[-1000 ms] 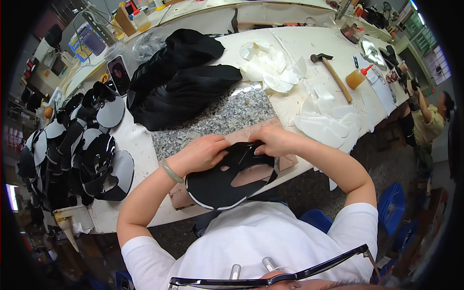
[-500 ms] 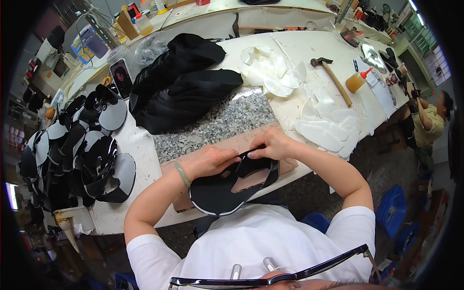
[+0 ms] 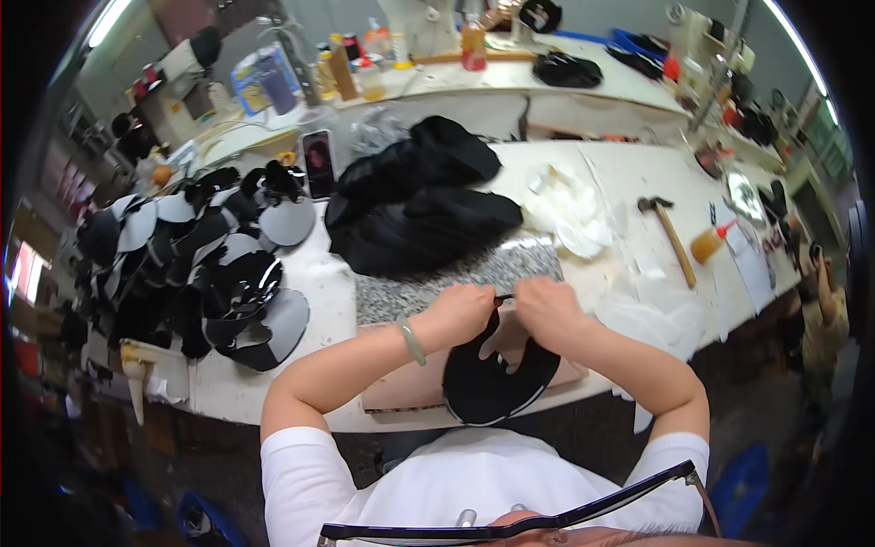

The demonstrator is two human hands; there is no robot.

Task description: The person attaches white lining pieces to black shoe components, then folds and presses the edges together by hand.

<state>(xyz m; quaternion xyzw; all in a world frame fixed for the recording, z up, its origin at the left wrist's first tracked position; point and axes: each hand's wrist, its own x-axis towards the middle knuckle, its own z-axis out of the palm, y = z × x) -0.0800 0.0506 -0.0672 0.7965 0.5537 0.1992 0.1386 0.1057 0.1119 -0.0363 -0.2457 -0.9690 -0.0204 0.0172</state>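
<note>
Head — black piece [image 3: 469, 387] near table edge [image 3: 351, 419]

The person's left grip [image 3: 463, 313] and right grip [image 3: 549, 314] hold the upper end of a black cut piece [image 3: 483, 387] over a pinkish board [image 3: 401, 385] on the white tabletop [image 3: 333, 296]. Beyond, bunched black material [image 3: 424, 228] overlaps a speckled slab [image 3: 396, 296]. Black-and-grey pieces [image 3: 232, 264] heap at left; a hammer [image 3: 674, 244] lies near an amber bottle [image 3: 706, 244] at right.
</note>
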